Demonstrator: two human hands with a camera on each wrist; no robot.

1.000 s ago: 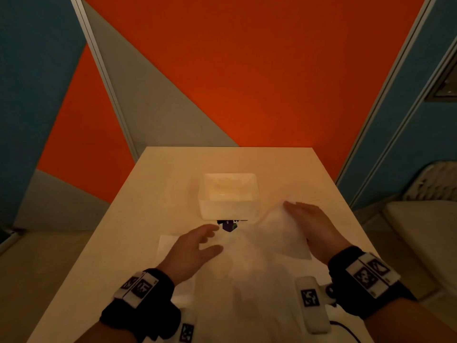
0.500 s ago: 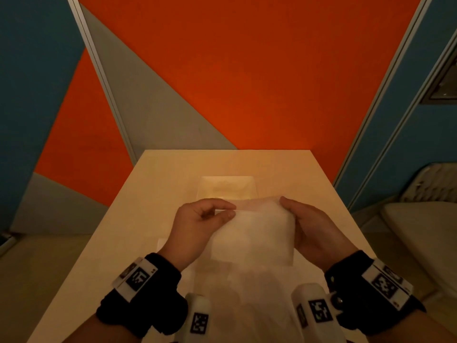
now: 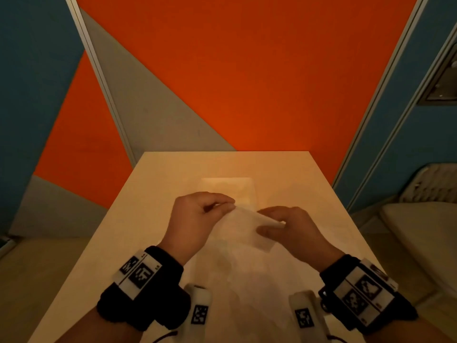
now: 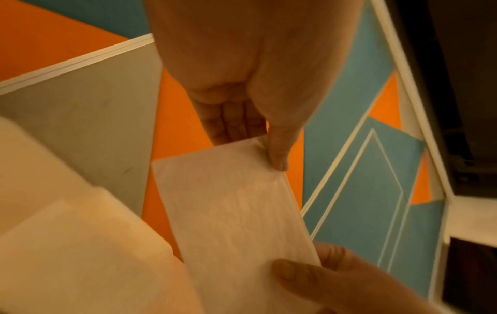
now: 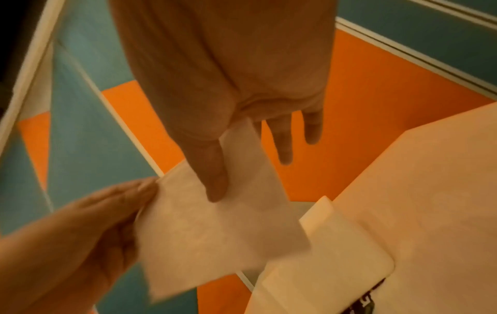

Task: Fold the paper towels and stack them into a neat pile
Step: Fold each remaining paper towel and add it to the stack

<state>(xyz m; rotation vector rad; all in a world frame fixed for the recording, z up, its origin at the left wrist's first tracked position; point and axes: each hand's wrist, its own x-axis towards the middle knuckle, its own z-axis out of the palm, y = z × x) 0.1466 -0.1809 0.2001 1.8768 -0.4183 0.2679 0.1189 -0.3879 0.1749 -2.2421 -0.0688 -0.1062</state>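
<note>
Tabletop (image 3: 158, 194) box (image 3: 227, 186) (blurred) behind pinched towel (image 3: 243, 226).

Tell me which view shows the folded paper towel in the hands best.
The left wrist view: the paper towel fills the frame unblurred, pinched by the left hand at one end and the right hand at the other. The right wrist view shows it partly under the thumb. The head view shows it small and dim between the hands.

I am counting one folded paper towel (image 3: 243, 225) held up between my two hands, my left hand (image 3: 195, 221) and my right hand (image 3: 294, 227). I am seeing one white tub (image 3: 228, 188) sitting on one table (image 3: 158, 194), and two wrist bands.
</note>
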